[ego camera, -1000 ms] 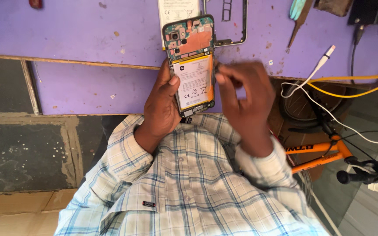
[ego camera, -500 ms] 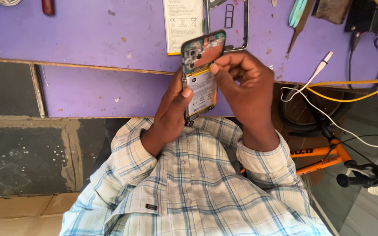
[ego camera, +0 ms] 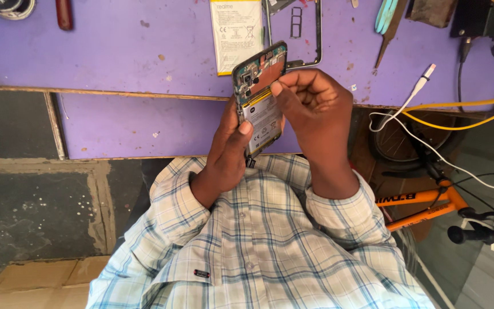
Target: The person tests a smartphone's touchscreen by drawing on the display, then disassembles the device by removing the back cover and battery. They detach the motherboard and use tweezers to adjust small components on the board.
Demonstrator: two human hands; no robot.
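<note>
An opened phone (ego camera: 260,97) with its back cover off shows a circuit board at the top and a white battery below. My left hand (ego camera: 228,151) grips it from the left and underneath, thumb on the battery. My right hand (ego camera: 311,106) is curled against the phone's right edge, with the fingertips pressed on the board near the top of the battery. Both arms wear checked shirt sleeves.
On the purple bench (ego camera: 121,51) lie a loose white battery (ego camera: 236,34), a black phone frame (ego camera: 301,34), tweezers (ego camera: 385,20) and a red-handled tool (ego camera: 64,14). White and yellow cables (ego camera: 430,114) hang at the right above an orange bicycle (ego camera: 430,203).
The phone has tilted so its edge turns toward me. My right hand has moved from the battery's right side up to the circuit board and curled tighter.
</note>
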